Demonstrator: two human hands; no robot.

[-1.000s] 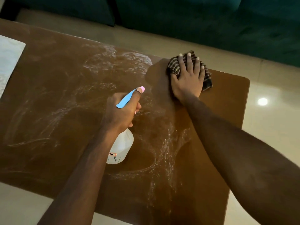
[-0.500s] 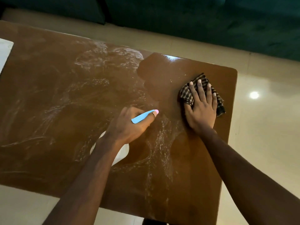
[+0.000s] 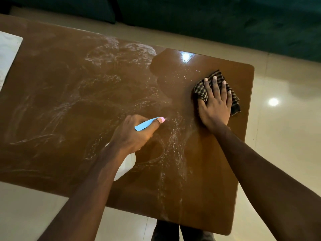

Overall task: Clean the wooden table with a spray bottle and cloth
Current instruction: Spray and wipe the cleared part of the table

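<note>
The wooden table is brown and streaked with white wet smears over most of its top; a dark wiped patch lies near the far right corner. My left hand grips a white spray bottle with a blue trigger and pink nozzle, held over the middle of the table with the nozzle facing right. Most of the bottle's body is hidden under my wrist. My right hand presses flat on a dark checked cloth near the table's right edge.
A white mat or paper lies on the table's far left. A dark green sofa runs along the back. Glossy beige floor tiles surround the table, with a lamp reflection at the right. My legs show below the table's front edge.
My right hand has dragged the cloth from the far edge toward me and to the right, leaving a wiped patch. The bottle has tilted lower, so its body is now hidden.
</note>
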